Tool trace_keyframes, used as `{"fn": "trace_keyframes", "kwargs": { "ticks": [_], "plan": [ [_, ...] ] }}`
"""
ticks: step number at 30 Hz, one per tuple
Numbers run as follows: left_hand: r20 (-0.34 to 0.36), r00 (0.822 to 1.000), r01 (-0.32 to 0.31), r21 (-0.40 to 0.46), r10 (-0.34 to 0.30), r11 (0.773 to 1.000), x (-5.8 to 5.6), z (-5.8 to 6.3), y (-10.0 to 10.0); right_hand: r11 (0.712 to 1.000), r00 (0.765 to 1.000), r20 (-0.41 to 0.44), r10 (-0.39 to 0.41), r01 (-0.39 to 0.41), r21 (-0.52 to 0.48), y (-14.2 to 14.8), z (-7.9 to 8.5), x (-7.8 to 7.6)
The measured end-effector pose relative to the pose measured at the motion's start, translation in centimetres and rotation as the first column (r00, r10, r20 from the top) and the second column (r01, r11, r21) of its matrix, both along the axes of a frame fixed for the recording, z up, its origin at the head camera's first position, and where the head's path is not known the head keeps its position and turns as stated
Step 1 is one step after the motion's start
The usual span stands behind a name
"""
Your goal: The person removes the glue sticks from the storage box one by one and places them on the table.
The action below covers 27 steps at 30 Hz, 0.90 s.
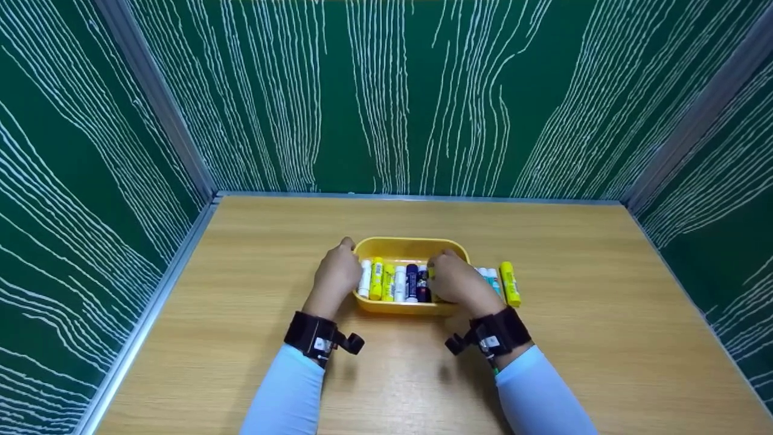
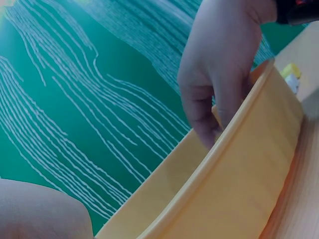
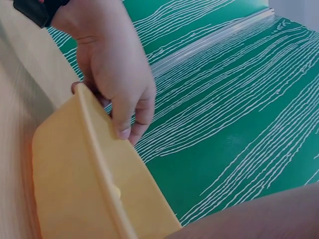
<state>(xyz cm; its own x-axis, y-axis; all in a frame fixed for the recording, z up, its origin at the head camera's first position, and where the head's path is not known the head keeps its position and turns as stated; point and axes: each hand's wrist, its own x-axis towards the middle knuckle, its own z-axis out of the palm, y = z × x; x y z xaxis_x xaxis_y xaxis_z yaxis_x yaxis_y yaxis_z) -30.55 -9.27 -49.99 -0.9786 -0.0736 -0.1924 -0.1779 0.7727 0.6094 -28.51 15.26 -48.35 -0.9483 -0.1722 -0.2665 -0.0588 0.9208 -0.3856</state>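
Note:
A yellow plastic basket [image 1: 401, 243] stands on the table with a row of glue sticks inside: white, yellow and dark purple ones, such as the purple glue stick [image 1: 412, 283]. At its left end my left hand [image 1: 337, 270] grips the rim, with fingers inside the wall in the right wrist view. My right hand [image 1: 457, 277] reaches down into the right part of the basket. Its thumb and fingers pinch a yellow glue stick [image 1: 431, 273], mostly hidden by the hand. The left wrist view shows these bent fingers [image 2: 202, 112] below the rim.
Right of the basket lie white-and-teal glue sticks [image 1: 493, 279], partly behind my right hand, and a yellow glue stick [image 1: 509, 284]. The wooden table [image 1: 410, 380] is bounded at the back and sides by green panels [image 1: 332, 121] with white lines.

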Motion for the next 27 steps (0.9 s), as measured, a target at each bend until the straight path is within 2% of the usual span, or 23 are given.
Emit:
{"fn": "trace_keyframes", "kwargs": {
  "ticks": [9, 17, 21, 27],
  "plan": [
    [-0.017, 1.0, 0.011, -0.017, -0.012, 1.0, 0.0, 0.0, -0.2, 0.989, 0.999, 0.05, 0.002, 0.006, -0.146, 0.6, 1.3, 0.7],
    [-0.028, 0.999, 0.02, -0.013, -0.021, 1.0, 0.1, 0.0, -0.2, 0.988, 0.998, 0.064, -0.002, 0.012, -0.151, 0.5, 1.4, 0.6],
    [-0.03, 0.999, 0.022, -0.007, -0.022, 1.0, 0.1, 0.1, -0.2, 0.975, 0.998, 0.053, -0.027, 0.038, -0.217, 0.9, 1.8, 0.4],
    [-0.024, 0.999, 0.021, -0.004, -0.021, 1.0, 0.2, 0.0, -0.3, 0.947, 0.998, 0.021, -0.062, 0.065, -0.315, 3.0, 3.4, 0.5]
  ]
}}
